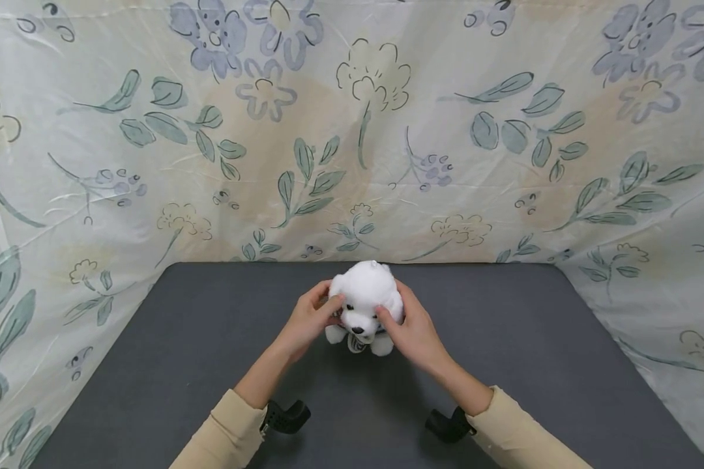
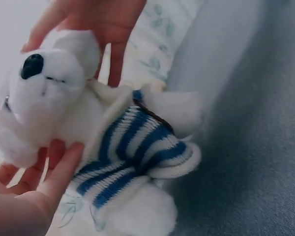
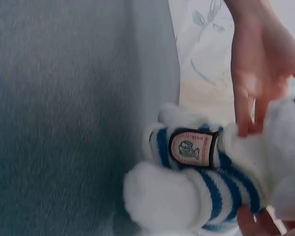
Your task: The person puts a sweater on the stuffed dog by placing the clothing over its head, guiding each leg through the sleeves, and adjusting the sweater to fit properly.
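Note:
A white plush dog (image 1: 366, 290) with a black nose faces me near the back of the table. It wears a blue-and-white striped knit sweater (image 2: 137, 140), and a patch with an animal picture (image 3: 191, 148) shows on its front. My left hand (image 1: 309, 319) holds one side of its head and neck, thumb on the cheek beside the eye. On the opposite side my right hand (image 1: 413, 329) grips it likewise, its thumb near the other eye. In the left wrist view, fingers of both hands curve round the neck just above the sweater.
A dark grey table (image 1: 211, 365) spreads around the toy. Behind and beside it hangs a floral-print cloth (image 1: 305, 130). A black wrist device (image 1: 287, 417) sits by the left cuff, and another black device (image 1: 448, 425) by the right.

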`<move>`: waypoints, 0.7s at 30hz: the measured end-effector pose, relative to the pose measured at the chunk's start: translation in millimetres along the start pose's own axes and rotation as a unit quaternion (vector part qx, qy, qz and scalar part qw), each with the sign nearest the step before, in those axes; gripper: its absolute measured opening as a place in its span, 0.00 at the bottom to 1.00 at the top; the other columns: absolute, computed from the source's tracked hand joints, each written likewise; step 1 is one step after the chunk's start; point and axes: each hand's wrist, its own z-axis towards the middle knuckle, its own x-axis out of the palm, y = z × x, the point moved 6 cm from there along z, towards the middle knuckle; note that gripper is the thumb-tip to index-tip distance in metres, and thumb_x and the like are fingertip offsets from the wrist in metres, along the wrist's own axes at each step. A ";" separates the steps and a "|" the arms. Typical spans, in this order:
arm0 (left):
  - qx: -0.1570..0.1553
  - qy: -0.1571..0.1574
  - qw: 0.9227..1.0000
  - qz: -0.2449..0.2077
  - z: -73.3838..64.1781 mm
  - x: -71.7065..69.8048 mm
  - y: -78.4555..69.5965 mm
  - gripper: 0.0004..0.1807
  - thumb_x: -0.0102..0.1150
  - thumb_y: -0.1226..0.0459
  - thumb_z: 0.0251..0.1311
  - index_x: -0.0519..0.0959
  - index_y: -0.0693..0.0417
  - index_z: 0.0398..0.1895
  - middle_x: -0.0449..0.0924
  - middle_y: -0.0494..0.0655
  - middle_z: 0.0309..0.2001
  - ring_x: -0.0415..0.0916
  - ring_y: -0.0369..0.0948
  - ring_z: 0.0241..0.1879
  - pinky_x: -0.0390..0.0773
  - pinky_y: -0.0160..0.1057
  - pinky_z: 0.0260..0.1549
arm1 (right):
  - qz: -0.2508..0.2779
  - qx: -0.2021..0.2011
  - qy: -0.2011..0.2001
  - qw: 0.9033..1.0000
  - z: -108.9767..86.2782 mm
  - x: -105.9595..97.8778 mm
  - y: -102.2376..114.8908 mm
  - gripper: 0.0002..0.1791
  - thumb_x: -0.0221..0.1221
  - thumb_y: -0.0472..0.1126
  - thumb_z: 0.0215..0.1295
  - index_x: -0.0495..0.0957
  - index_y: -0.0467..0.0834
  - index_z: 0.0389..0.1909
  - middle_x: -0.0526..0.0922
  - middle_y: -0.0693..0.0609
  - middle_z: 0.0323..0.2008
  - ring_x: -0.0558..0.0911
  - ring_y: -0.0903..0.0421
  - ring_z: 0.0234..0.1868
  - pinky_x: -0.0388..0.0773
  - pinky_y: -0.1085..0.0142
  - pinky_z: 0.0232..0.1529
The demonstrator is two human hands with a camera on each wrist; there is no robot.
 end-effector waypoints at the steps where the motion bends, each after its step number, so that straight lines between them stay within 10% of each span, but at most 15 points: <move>1: 0.002 -0.005 1.000 0.005 -0.1 0.6 0.0 0.21 0.50 0.58 0.65 0.68 0.54 0.60 0.68 0.53 0.58 0.73 0.46 0.52 0.78 0.43 0.44 | 0.001 0.000 0.005 1.000 1.2 -1.2 -1.1 0.32 0.55 0.48 0.64 0.58 0.44 0.67 0.69 0.43 0.59 0.74 0.48 0.53 0.75 0.53 0.45; 21: -0.017 -0.011 1.000 -0.007 6.0 4.7 24.7 0.19 0.55 0.63 0.62 0.70 0.58 0.56 0.70 0.58 0.53 0.79 0.44 0.42 0.79 0.43 0.41 | 0.007 0.007 0.086 0.996 16.4 -5.3 -33.0 0.31 0.55 0.50 0.64 0.59 0.47 0.66 0.69 0.42 0.60 0.74 0.46 0.55 0.75 0.52 0.46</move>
